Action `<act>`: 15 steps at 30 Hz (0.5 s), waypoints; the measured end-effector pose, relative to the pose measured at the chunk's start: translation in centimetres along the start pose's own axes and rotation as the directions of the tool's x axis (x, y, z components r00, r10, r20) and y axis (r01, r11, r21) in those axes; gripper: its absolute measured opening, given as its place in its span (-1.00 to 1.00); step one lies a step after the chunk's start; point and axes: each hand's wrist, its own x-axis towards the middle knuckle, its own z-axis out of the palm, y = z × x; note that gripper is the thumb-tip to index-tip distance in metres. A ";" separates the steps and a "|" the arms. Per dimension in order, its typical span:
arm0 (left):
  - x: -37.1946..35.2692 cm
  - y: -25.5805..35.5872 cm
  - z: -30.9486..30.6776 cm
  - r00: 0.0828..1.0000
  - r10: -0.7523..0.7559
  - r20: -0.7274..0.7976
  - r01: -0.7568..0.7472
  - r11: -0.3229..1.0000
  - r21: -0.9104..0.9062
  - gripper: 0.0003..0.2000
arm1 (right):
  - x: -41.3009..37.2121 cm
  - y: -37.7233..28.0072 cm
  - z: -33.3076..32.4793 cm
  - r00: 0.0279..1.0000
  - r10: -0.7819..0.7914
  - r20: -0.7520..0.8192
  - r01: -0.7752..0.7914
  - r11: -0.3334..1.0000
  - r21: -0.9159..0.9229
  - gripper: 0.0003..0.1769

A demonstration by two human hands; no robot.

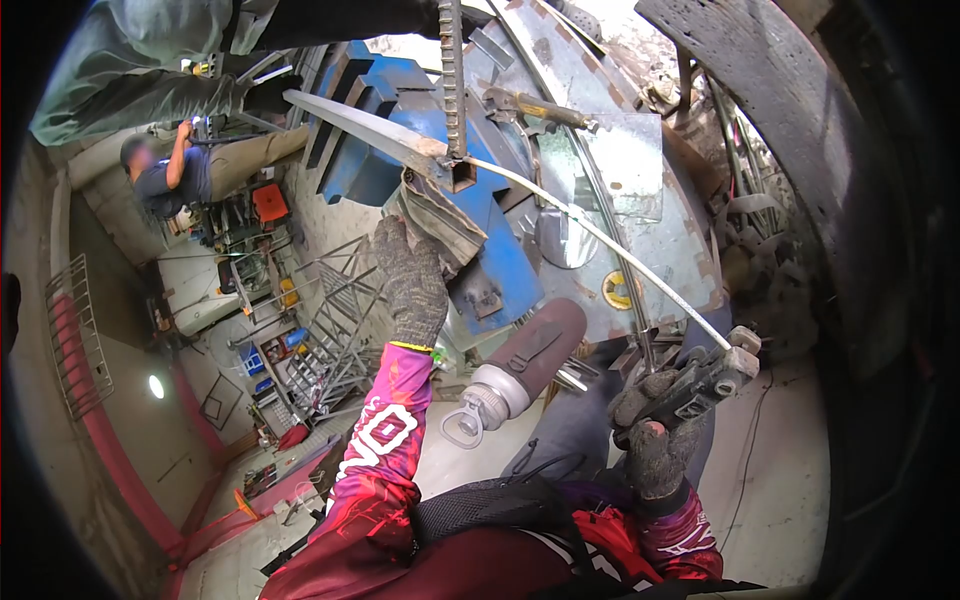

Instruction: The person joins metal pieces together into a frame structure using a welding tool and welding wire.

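My right hand (655,440), in a dark knit glove, is closed around a black electrode holder (700,385). A long whitish welding electrode (600,235) is clamped in its jaws. It slants up and left, its far tip at the open end of a square steel tube (375,130). A ribbed steel bar (453,80) meets the tube there. My left hand (412,285), also gloved, is closed on a folded brown-grey pad (445,220) just under the tube end; its fingertips are partly hidden. Beneath lies a blue metal piece (510,260).
A dark bottle (540,345) with a grey cap lies between my arms. On the metal-topped table (640,160) are a yellow-handled tool (545,108) and a yellow ring (620,290). Another person (185,175) is at the left, and a trousered leg (140,95) shows at upper left.
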 end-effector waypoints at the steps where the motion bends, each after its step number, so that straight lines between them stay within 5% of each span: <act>1: 0.0 0.1 0.0 1.000 -0.002 -0.003 0.002 0.999 -0.037 -0.46 | 0.0 0.0 0.0 1.000 0.000 -0.001 0.000 1.000 -0.001 -0.37; 6: -0.1 -0.3 0.1 0.999 0.044 -0.022 -0.045 0.997 -0.060 -0.46 | 0.5 -1.0 0.1 0.991 -0.085 0.100 0.113 0.942 -0.315 -0.45; 10: 0.0 0.0 0.0 0.999 0.030 -0.017 -0.031 0.997 -0.065 -0.46 | 0.6 -1.0 1.4 0.992 -0.117 0.053 0.128 0.939 -0.320 -0.44; 13: 0.1 0.2 -0.2 1.000 0.016 -0.014 -0.018 0.995 -0.096 -0.46 | 0.5 -1.5 2.0 0.991 -0.046 -0.123 0.021 0.980 -0.196 -0.44; 15: 0.1 0.1 -0.1 1.000 0.000 -0.001 0.000 0.994 -0.105 -0.46 | 0.5 -1.8 1.3 0.988 -0.147 0.050 0.151 0.830 -0.538 -0.51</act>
